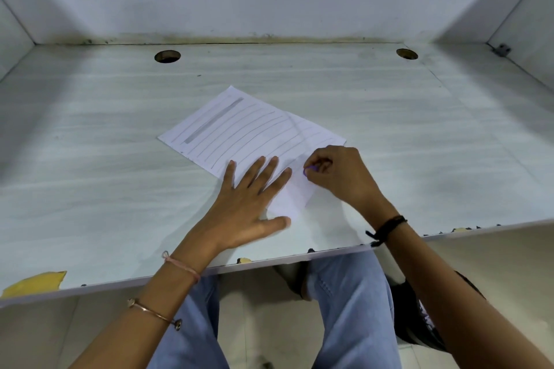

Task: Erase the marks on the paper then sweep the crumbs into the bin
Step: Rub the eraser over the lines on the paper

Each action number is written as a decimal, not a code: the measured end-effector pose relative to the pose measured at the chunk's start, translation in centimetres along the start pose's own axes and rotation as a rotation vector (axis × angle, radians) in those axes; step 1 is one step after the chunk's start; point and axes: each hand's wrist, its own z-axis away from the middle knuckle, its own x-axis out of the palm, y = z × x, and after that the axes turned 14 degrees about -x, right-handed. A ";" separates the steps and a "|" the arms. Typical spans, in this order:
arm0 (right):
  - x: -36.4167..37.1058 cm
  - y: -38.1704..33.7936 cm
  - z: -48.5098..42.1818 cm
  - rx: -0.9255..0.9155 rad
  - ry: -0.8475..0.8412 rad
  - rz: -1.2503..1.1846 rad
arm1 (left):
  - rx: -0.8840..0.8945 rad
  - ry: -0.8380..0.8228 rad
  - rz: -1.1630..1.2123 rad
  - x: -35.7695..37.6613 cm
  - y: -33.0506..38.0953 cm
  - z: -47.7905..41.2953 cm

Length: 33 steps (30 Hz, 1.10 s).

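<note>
A white sheet of paper (pixel 239 129) lies at an angle in the middle of the desk. It carries several curved pencil lines and one thick grey bar near its far left edge. My left hand (pixel 251 204) lies flat with spread fingers on the paper's near part, pressing it down. My right hand (pixel 338 177) pinches a small purple eraser (pixel 308 170) and holds its tip against the paper's near right part. No bin is in view.
The pale desk (pixel 389 129) is enclosed by white walls at the back and both sides. Two round cable holes (pixel 167 56) sit near the back edge. The chipped front edge (pixel 269 260) runs just below my wrists.
</note>
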 end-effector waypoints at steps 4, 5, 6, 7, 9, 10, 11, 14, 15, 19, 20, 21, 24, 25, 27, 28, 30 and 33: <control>0.7 -1.6 1.5 -0.130 -0.226 -0.039 | -0.012 0.004 -0.016 0.0 0.1 -0.1; 0.3 -0.8 0.9 -0.093 -0.178 -0.026 | -0.009 0.005 -0.015 -0.1 0.1 -0.1; -0.1 -0.1 0.3 -0.045 -0.088 -0.007 | -0.004 0.005 -0.011 -0.1 0.1 -0.1; -0.4 0.3 -0.1 -0.011 -0.019 0.024 | 0.000 0.003 -0.009 -0.1 0.1 0.0; -0.2 -0.3 0.1 -0.043 -0.048 0.056 | -0.002 0.005 -0.003 -0.1 0.1 0.1; 0.3 -0.9 0.6 -0.096 -0.134 0.047 | -0.004 0.007 -0.002 0.0 0.1 0.1; 0.6 -1.6 1.2 -0.133 -0.223 0.004 | -0.005 0.005 -0.004 0.0 0.1 0.1; 0.2 -0.2 0.3 -0.067 -0.140 -0.013 | 0.000 0.006 -0.002 -0.1 0.0 0.0; -0.2 0.4 -0.3 -0.024 -0.050 0.014 | 0.004 0.003 -0.007 -0.2 0.0 0.1; 0.7 -1.1 0.5 -0.124 -0.167 0.043 | -0.009 -0.006 -0.015 -0.1 0.2 0.1; 0.9 -1.6 1.1 -0.141 -0.231 -0.008 | -0.010 -0.005 -0.011 -0.1 0.2 0.0; 0.7 -1.4 1.2 -0.131 -0.232 -0.024 | -0.008 -0.002 -0.006 -0.1 0.2 -0.1; -0.4 1.4 -0.4 0.006 0.012 0.000 | -0.005 -0.020 -0.001 -0.2 0.1 0.1; -0.7 1.9 -0.7 0.039 0.046 0.010 | -0.009 -0.026 -0.004 -0.2 0.1 0.1; -0.4 2.1 -0.4 0.036 0.037 0.052 | -0.030 -0.042 -0.006 -0.3 0.3 0.2; -0.1 2.1 -0.1 0.022 0.027 0.054 | -0.048 -0.055 0.000 -0.4 0.5 0.2; 0.0 1.9 0.7 0.027 0.026 -0.015 | -0.087 -0.061 0.024 -0.9 0.8 0.4; -0.7 2.5 1.6 0.083 0.040 -0.220 | -0.113 0.082 0.042 -1.8 1.3 0.4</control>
